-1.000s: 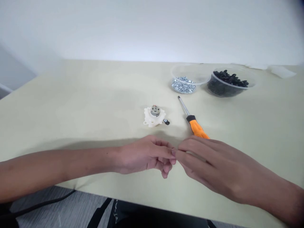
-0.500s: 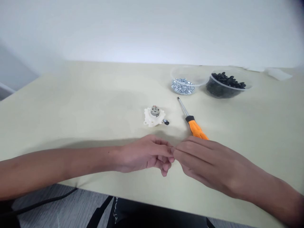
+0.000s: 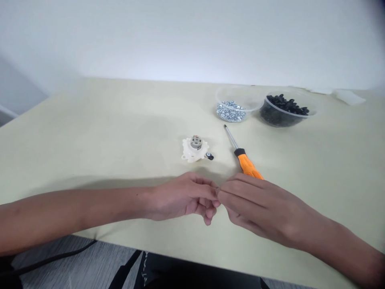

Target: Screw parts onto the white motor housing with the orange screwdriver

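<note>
My left hand (image 3: 188,196) is closed in a pinch, its thumb and forefinger meeting the fingertips of my right hand (image 3: 261,204). The right hand's fingers are pressed together too. Whatever lies between the fingertips is hidden or too small to make out. Beyond the hands, a white plastic housing (image 3: 188,154) with a small silver motor (image 3: 196,142) on top lies on the table. A small black part (image 3: 209,156) with a silver screw-like centre sits at its right edge. An orange-handled screwdriver (image 3: 248,165) lies just past my right hand, its tip pointing away.
A clear tub (image 3: 254,107) of small silver screws stands at the back right. Touching or close beside it is another clear tub (image 3: 303,117) full of black parts. White scraps (image 3: 349,97) lie along the wall. A black cable (image 3: 60,256) runs below the table's front edge.
Both hands keep the same pinch at nearly the same spot. The whole view has shifted very slightly; the housing, screwdriver and tubs have stayed in place.
</note>
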The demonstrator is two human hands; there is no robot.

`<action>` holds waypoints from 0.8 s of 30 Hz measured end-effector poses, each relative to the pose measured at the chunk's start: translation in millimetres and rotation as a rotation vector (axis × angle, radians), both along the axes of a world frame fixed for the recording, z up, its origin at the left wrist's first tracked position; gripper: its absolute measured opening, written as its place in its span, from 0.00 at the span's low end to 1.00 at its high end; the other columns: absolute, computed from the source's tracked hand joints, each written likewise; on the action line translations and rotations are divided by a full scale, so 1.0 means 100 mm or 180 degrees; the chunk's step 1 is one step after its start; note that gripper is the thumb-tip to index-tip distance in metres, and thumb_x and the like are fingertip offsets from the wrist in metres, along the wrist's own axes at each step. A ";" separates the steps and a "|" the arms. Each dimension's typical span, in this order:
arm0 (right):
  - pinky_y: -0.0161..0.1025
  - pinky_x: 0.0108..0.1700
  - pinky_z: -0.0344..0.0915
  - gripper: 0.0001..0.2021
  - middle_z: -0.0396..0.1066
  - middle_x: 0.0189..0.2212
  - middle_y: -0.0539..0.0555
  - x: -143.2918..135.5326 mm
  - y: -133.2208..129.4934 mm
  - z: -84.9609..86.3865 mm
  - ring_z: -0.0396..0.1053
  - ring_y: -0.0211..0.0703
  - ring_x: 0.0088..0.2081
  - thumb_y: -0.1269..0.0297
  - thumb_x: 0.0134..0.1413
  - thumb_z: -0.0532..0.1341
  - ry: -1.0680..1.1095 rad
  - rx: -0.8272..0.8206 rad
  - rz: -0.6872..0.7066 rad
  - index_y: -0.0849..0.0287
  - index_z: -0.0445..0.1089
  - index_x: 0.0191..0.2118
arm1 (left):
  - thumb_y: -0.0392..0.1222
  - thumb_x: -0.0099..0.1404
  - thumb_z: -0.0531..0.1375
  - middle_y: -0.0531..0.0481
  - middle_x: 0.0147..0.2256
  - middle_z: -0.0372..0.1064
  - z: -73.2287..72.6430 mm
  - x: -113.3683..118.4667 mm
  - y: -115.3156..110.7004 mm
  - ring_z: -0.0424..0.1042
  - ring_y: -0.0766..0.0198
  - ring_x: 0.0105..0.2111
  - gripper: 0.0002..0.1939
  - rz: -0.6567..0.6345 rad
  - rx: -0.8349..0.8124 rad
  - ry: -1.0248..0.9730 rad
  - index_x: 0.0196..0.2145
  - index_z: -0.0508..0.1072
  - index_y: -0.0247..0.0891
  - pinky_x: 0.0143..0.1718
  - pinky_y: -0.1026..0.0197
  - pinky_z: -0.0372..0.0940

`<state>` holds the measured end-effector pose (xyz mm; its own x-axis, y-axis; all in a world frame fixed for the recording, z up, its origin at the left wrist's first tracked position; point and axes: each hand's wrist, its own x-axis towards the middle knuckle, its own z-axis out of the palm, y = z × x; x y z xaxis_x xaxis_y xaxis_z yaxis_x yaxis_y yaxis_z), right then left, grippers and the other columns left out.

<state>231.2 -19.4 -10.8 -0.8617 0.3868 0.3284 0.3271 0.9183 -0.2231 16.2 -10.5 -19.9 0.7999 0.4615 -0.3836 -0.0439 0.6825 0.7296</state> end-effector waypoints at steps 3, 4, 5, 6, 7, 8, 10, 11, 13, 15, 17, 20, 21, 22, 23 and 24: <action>0.35 0.41 0.61 0.04 0.62 0.31 0.50 0.00 0.01 -0.02 0.59 0.35 0.36 0.76 0.59 0.53 -0.0034 -0.0033 0.0008 0.61 0.62 0.36 | 0.36 0.62 0.57 0.53 0.25 0.62 0.00 0.00 0.00 0.64 0.71 0.26 0.07 0.0023 -0.0011 -0.0017 0.27 0.68 0.33 0.35 0.62 0.63; 0.35 0.41 0.61 0.04 0.62 0.31 0.51 0.00 0.01 -0.03 0.59 0.35 0.36 0.76 0.59 0.53 -0.0037 -0.0023 0.0006 0.61 0.62 0.36 | 0.36 0.62 0.57 0.53 0.25 0.62 -0.01 0.00 0.00 0.64 0.71 0.26 0.06 0.0028 -0.0019 -0.0021 0.27 0.68 0.33 0.36 0.62 0.63; 0.35 0.41 0.61 0.05 0.62 0.31 0.51 0.00 0.01 -0.03 0.59 0.35 0.36 0.76 0.59 0.53 -0.0030 -0.0001 0.0007 0.61 0.62 0.36 | 0.35 0.62 0.57 0.53 0.26 0.62 -0.01 0.00 0.00 0.64 0.71 0.26 0.06 0.0031 -0.0023 -0.0023 0.27 0.68 0.33 0.36 0.62 0.63; 0.35 0.41 0.61 0.05 0.62 0.30 0.51 0.00 0.00 -0.03 0.59 0.35 0.36 0.76 0.59 0.52 -0.0021 0.0022 0.0005 0.61 0.62 0.36 | 0.35 0.62 0.57 0.52 0.26 0.63 -0.01 0.00 0.00 0.64 0.70 0.26 0.06 0.0033 -0.0024 -0.0030 0.27 0.69 0.33 0.36 0.62 0.63; 0.35 0.40 0.61 0.05 0.62 0.30 0.51 0.00 0.00 -0.03 0.59 0.35 0.35 0.76 0.59 0.52 -0.0007 0.0049 0.0006 0.61 0.63 0.36 | 0.35 0.61 0.57 0.52 0.26 0.63 -0.01 0.00 0.00 0.64 0.70 0.26 0.06 0.0037 -0.0026 -0.0040 0.27 0.69 0.33 0.35 0.62 0.63; 0.35 0.40 0.62 0.05 0.62 0.30 0.51 0.00 0.00 -0.02 0.59 0.35 0.35 0.76 0.58 0.52 0.0009 0.0067 0.0013 0.61 0.63 0.36 | 0.35 0.61 0.58 0.52 0.26 0.63 -0.01 0.00 0.00 0.64 0.70 0.26 0.06 0.0039 -0.0030 -0.0052 0.27 0.69 0.33 0.35 0.62 0.63; 0.35 0.40 0.62 0.05 0.63 0.30 0.51 -0.01 0.00 -0.02 0.59 0.35 0.35 0.77 0.58 0.53 0.0028 0.0079 0.0029 0.62 0.63 0.36 | 0.35 0.61 0.58 0.53 0.26 0.62 -0.01 0.00 -0.01 0.64 0.70 0.26 0.06 0.0050 -0.0034 -0.0076 0.27 0.69 0.33 0.35 0.62 0.63; 0.35 0.40 0.62 0.05 0.63 0.30 0.51 -0.01 -0.01 -0.02 0.60 0.35 0.35 0.77 0.58 0.53 0.0031 0.0081 0.0033 0.62 0.63 0.36 | 0.35 0.61 0.58 0.53 0.25 0.62 -0.01 0.00 -0.01 0.64 0.70 0.26 0.05 0.0050 -0.0034 -0.0083 0.27 0.69 0.33 0.35 0.62 0.63; 0.36 0.41 0.62 0.06 0.63 0.31 0.51 -0.02 0.00 -0.03 0.60 0.35 0.35 0.77 0.58 0.53 0.0048 0.0085 0.0036 0.62 0.63 0.36 | 0.36 0.61 0.58 0.53 0.26 0.62 -0.01 0.00 -0.01 0.64 0.70 0.26 0.05 0.0041 -0.0033 -0.0078 0.27 0.69 0.33 0.36 0.62 0.63; 0.36 0.41 0.63 0.06 0.64 0.31 0.52 -0.02 0.00 -0.03 0.61 0.36 0.36 0.77 0.58 0.53 0.0071 0.0085 0.0037 0.62 0.64 0.37 | 0.36 0.61 0.58 0.53 0.26 0.62 -0.01 0.00 0.00 0.64 0.70 0.26 0.05 0.0026 -0.0035 -0.0079 0.27 0.69 0.33 0.36 0.62 0.63; 0.36 0.42 0.63 0.06 0.65 0.32 0.52 -0.02 0.01 -0.03 0.62 0.36 0.37 0.77 0.58 0.54 0.0098 0.0101 0.0062 0.62 0.65 0.38 | 0.36 0.61 0.58 0.53 0.26 0.62 -0.01 0.00 0.00 0.64 0.70 0.26 0.05 0.0012 -0.0048 -0.0073 0.27 0.69 0.33 0.36 0.62 0.63; 0.36 0.42 0.63 0.06 0.66 0.33 0.52 -0.02 0.01 -0.02 0.62 0.36 0.38 0.76 0.59 0.54 0.0096 0.0137 0.0089 0.62 0.65 0.40 | 0.35 0.61 0.57 0.53 0.26 0.62 -0.01 0.00 0.00 0.64 0.70 0.26 0.05 0.0018 -0.0062 -0.0082 0.28 0.69 0.33 0.36 0.62 0.63; 0.36 0.42 0.64 0.06 0.66 0.33 0.52 -0.02 0.01 -0.01 0.63 0.36 0.38 0.75 0.60 0.54 0.0095 0.0153 0.0092 0.62 0.65 0.40 | 0.35 0.61 0.57 0.53 0.26 0.62 -0.01 0.00 0.00 0.64 0.70 0.26 0.05 0.0025 -0.0067 -0.0088 0.28 0.69 0.33 0.36 0.62 0.63; 0.36 0.42 0.64 0.06 0.66 0.33 0.52 -0.01 0.02 -0.01 0.63 0.36 0.38 0.75 0.60 0.54 0.0098 0.0168 0.0097 0.62 0.65 0.40 | 0.35 0.61 0.57 0.52 0.26 0.62 -0.01 0.00 0.00 0.64 0.70 0.26 0.05 0.0030 -0.0074 -0.0096 0.28 0.69 0.33 0.36 0.62 0.63; 0.36 0.41 0.64 0.06 0.66 0.33 0.52 -0.01 0.02 -0.01 0.63 0.36 0.38 0.75 0.60 0.54 0.0103 0.0186 0.0110 0.62 0.65 0.40 | 0.35 0.61 0.56 0.53 0.26 0.62 -0.02 0.00 0.00 0.64 0.70 0.26 0.05 0.0035 -0.0082 -0.0099 0.28 0.69 0.33 0.36 0.62 0.63; 0.36 0.41 0.64 0.06 0.66 0.33 0.52 -0.01 0.02 -0.01 0.63 0.36 0.38 0.75 0.60 0.54 0.0105 0.0195 0.0125 0.62 0.65 0.41 | 0.35 0.61 0.56 0.53 0.26 0.62 -0.02 0.00 0.00 0.64 0.70 0.26 0.05 0.0037 -0.0089 -0.0098 0.28 0.69 0.33 0.36 0.62 0.63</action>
